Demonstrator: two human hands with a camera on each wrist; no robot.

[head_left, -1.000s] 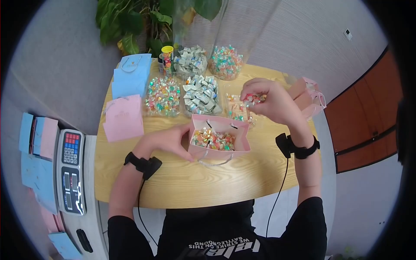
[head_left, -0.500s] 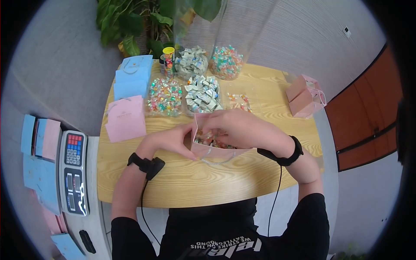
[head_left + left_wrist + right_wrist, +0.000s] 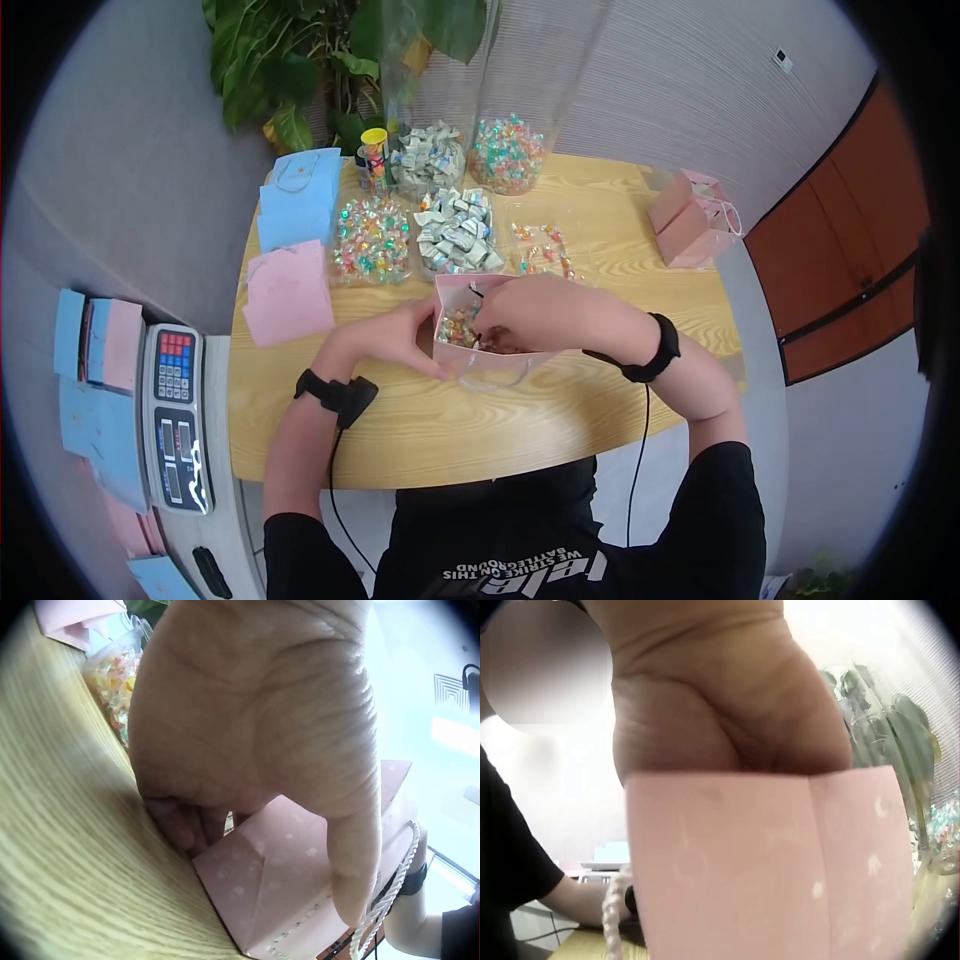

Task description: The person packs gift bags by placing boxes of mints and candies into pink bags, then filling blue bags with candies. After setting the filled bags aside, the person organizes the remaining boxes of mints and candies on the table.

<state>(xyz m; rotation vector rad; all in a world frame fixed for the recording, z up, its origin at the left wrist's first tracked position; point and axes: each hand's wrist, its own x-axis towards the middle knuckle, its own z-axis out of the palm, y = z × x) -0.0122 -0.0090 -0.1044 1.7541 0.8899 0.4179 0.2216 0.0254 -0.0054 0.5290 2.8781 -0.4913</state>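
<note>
A pink paper gift bag (image 3: 452, 357) with a white rope handle stands on the table, with wrapped candies (image 3: 459, 326) inside it. My left hand (image 3: 402, 337) grips its left side. In the left wrist view the thumb lies along one face of the pink bag (image 3: 285, 844) and the fingers are round the other side. My right hand (image 3: 545, 310) reaches down through the bag's mouth among the candies. In the right wrist view the bag's wall (image 3: 735, 855) hides its fingers, and I cannot tell whether they hold candies.
Behind the bag stand clear trays of colourful candies (image 3: 372, 243) and white-wrapped candies (image 3: 460, 235), plus a sparse tray (image 3: 540, 240). Tall clear containers hold more candies (image 3: 508, 155). Flat pink bags (image 3: 288, 295) and blue bags (image 3: 298, 205) lie left; upright pink bags (image 3: 690, 225) stand right.
My right hand has come from over the sparse tray, with candies in its grasp, down into the pink bag. That tray holds fewer candies in view. The left hand keeps its grip.
</note>
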